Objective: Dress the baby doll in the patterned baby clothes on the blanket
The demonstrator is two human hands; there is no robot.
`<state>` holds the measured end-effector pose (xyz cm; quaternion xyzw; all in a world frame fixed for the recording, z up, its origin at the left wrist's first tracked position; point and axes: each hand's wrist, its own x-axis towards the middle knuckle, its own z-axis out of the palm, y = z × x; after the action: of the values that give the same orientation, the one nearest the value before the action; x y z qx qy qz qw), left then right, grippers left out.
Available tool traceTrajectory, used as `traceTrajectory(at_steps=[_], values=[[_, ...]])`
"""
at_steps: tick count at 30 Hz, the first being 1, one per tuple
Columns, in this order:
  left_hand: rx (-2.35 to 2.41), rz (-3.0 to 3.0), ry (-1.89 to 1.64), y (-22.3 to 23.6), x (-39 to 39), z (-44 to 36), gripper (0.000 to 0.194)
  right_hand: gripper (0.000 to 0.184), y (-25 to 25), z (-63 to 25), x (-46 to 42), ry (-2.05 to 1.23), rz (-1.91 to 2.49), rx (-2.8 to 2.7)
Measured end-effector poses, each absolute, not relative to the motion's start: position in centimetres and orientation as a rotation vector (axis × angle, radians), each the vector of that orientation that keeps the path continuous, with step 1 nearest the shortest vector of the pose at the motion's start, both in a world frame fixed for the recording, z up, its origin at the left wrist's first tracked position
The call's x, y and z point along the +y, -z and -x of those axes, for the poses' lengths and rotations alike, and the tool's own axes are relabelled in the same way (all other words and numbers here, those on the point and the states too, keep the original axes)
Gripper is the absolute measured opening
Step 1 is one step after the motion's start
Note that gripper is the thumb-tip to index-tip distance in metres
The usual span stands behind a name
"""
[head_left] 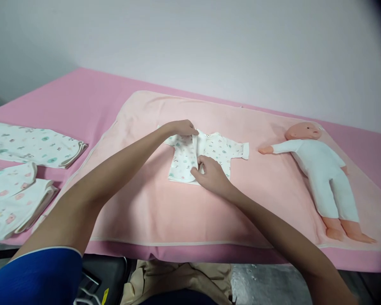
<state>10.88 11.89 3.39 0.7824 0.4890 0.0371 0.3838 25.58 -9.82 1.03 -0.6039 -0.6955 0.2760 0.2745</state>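
A small white baby shirt (220, 149) with a coloured print lies flat on a light pink blanket (152, 199). My left hand (181, 127) rests at the shirt's collar, fingers curled and pinching the fabric edge there. My right hand (210, 173) is at the shirt's lower front edge, fingers closed on the cloth. The shirt's left side is folded in toward the middle; its right sleeve stretches out to the right.
A baby doll (320, 169) in white clothes lies on its back at the blanket's right. Printed baby garments (31, 146) and folded pieces (12, 199) lie on the pink table (66, 101) at the left. A white wall stands behind.
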Motion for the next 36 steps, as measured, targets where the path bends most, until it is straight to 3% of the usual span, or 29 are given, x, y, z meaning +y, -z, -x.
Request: traceTrajectory(at_steps=[4,7,14,20,25,28,31,34,36], values=[[1.307,-1.927,-0.145,-4.5,13.7,-7.4,0.031,0.024,-1.8,-20.7,-7.4,-0.557,1.41,-1.94],[1.358,-1.954,-0.142,-3.6,15.0,-5.0,0.037,0.007,-1.5,-18.7,-5.6,-0.576,1.175,-2.08],[1.286,-2.101,-0.426,1.3,14.7,-3.2,0.039,0.055,3.3,-20.0,-5.0,-0.62,0.821,-2.667],[1.424,-2.709,-0.617,1.8,11.7,-4.4,0.034,0.055,2.4,-20.8,-8.9,-0.413,0.782,-2.724],[1.198,-2.784,-0.672,0.8,7.6,-8.0,0.028,0.037,0.0,-24.8,-13.0,-0.129,1.257,-2.424],[1.196,-2.633,-0.533,0.4,6.3,-12.2,0.036,0.041,0.2,-26.0,-13.4,-0.056,1.775,-2.336],[1.391,-2.431,-0.286,-0.1,6.7,-16.0,0.037,0.04,0.8,-25.8,-12.6,-0.144,2.042,-2.369],[1.452,-2.288,-0.118,-1.1,8.1,-18.2,0.028,0.024,0.3,-26.9,-11.6,-0.373,1.994,-2.325],[1.399,-2.223,-0.133,-1.8,8.6,-19.1,0.031,0.019,-0.6,-29.4,-11.5,-0.57,1.895,-2.155]])
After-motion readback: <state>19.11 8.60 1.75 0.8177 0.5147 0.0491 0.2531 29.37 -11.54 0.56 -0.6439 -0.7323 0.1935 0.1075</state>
